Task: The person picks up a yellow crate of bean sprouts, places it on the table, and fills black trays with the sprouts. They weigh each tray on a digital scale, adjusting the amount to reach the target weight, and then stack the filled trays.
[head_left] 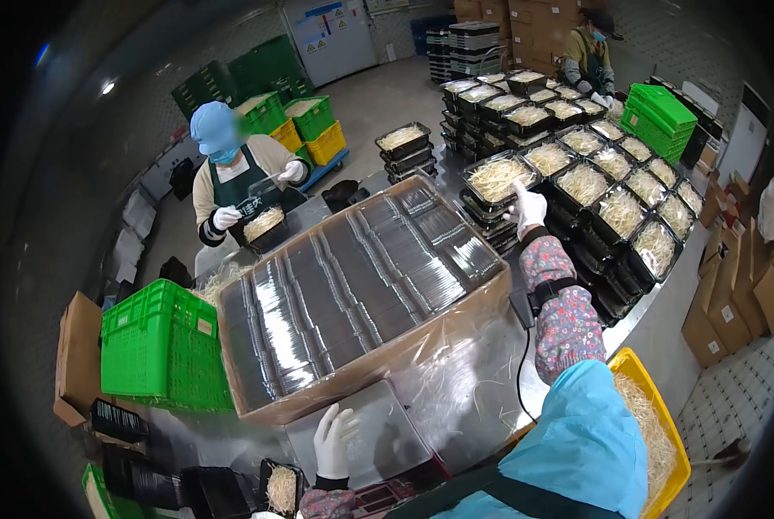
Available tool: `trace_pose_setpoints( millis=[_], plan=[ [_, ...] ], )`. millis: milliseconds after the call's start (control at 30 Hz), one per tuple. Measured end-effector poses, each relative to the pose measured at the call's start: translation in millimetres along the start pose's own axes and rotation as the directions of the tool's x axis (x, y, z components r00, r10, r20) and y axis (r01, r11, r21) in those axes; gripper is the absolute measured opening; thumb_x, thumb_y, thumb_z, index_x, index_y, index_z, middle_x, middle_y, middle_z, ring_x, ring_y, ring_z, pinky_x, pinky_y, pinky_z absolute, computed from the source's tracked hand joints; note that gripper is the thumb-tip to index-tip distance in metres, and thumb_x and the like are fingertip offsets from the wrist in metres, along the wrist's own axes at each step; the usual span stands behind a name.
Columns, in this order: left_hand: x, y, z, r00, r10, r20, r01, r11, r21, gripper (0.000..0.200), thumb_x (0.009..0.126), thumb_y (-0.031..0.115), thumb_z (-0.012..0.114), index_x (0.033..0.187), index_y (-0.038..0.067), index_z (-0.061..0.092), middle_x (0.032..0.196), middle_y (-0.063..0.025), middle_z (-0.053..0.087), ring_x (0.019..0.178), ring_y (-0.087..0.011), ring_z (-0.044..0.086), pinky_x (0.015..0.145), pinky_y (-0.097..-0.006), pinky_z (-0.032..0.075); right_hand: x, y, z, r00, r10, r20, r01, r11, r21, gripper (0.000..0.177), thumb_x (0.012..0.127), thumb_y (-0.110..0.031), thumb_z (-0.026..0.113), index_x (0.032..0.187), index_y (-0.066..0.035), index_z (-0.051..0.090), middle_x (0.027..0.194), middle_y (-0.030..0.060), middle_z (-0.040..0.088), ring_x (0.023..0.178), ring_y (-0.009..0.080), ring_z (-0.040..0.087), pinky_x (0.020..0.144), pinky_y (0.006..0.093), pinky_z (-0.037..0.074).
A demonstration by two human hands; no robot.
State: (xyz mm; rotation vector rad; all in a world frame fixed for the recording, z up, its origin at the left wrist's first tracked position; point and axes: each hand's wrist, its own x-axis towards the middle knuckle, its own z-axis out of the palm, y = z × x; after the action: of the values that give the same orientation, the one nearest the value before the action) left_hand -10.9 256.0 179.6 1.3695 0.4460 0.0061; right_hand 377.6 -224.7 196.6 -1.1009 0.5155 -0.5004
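My right hand (pixel 528 210), in a white glove, is at the near right corner of a black tray of bean sprouts (pixel 496 179). Its fingers lie over the rim, and the tray sits on top of a stack. My left hand (pixel 335 441), gloved too, is held with fingers apart and nothing in it. Beneath and beside it lies a flat metal plate (pixel 387 437). In front of me a large cardboard box (pixel 387 346), lined with plastic, holds rows of clear lids (pixel 352 285).
Stacked sprout trays (pixel 620 212) crowd the table's right side. A yellow crate (pixel 679 450) of sprouts stands by my right side. Left are a green crate (pixel 166 346) and another tray (pixel 281 489). A co-worker (pixel 240 182) handles a tray and lid opposite; another person (pixel 590 60) works far right.
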Motion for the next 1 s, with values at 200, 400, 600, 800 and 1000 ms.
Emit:
trace_pose_setpoints(
  millis=[200, 400, 600, 800, 1000],
  plan=[
    [-2.0, -6.9, -10.9, 0.998, 0.003, -0.059, 0.001, 0.997, 0.071, 0.041, 0.100, 0.019, 0.052, 0.136, 0.001, 0.048, 0.119, -0.0175, 0.063, 0.097, -0.0250, 0.067, 0.081, -0.0330, 0.054, -22.7, -43.4, 1.9, 0.748, -0.659, 0.080, 0.568, 0.573, -0.590, 0.045, 0.086, -0.041, 0.071, 0.068, -0.005, 0.051, 0.064, 0.0077, 0.056, 0.060, 0.0252, 0.055, 0.061, 0.0382, 0.043],
    [-3.4, 8.0, 11.9, 0.998, 0.027, -0.054, -0.020, 0.992, 0.122, 0.038, 0.100, 0.018, 0.051, 0.134, 0.001, 0.050, 0.118, -0.0172, 0.064, 0.096, -0.0242, 0.067, 0.082, -0.0319, 0.053, 3.9, 2.1, 17.2, 0.559, -0.426, 0.712, 0.660, -0.291, -0.693, 0.053, 0.093, -0.050, 0.050, 0.139, -0.023, 0.051, 0.144, 0.0086, 0.047, 0.135, 0.0349, 0.038, 0.111, 0.0552, 0.026],
    [-25.0, -3.8, -9.0, 0.994, 0.085, -0.070, -0.078, 0.992, 0.099, 0.035, 0.100, 0.011, 0.050, 0.132, -0.001, 0.051, 0.116, -0.0169, 0.064, 0.095, -0.0226, 0.067, 0.083, -0.0311, 0.054, 5.0, -22.3, 28.7, 0.634, -0.295, 0.715, 0.666, -0.260, -0.699, 0.056, 0.093, -0.054, 0.047, 0.139, -0.023, 0.050, 0.144, 0.0080, 0.047, 0.135, 0.0330, 0.038, 0.109, 0.0583, 0.026],
    [-77.4, -18.4, -56.3, 0.959, 0.186, -0.213, -0.132, 0.961, 0.243, 0.034, 0.099, 0.016, 0.051, 0.130, 0.001, 0.054, 0.114, -0.0147, 0.065, 0.093, -0.0233, 0.068, 0.081, -0.0329, 0.054, -4.6, -26.4, 19.2, 0.519, -0.542, 0.661, 0.718, -0.144, -0.681, 0.060, 0.094, -0.051, 0.053, 0.146, -0.026, 0.039, 0.151, 0.0102, 0.040, 0.140, 0.0382, 0.031, 0.110, 0.0634, 0.022],
    [-127.1, -52.9, -90.3, 0.920, 0.102, -0.378, -0.064, 0.992, 0.112, 0.034, 0.100, 0.016, 0.051, 0.131, 0.001, 0.053, 0.113, -0.0135, 0.066, 0.091, -0.0200, 0.067, 0.078, -0.0289, 0.053, -58.7, -39.0, 13.4, 0.329, -0.783, 0.528, 0.904, 0.099, -0.416, 0.048, 0.091, -0.031, 0.065, 0.134, -0.014, 0.055, 0.140, 0.0220, 0.048, 0.131, 0.0414, 0.043, 0.110, 0.0486, 0.033]
  ],
)
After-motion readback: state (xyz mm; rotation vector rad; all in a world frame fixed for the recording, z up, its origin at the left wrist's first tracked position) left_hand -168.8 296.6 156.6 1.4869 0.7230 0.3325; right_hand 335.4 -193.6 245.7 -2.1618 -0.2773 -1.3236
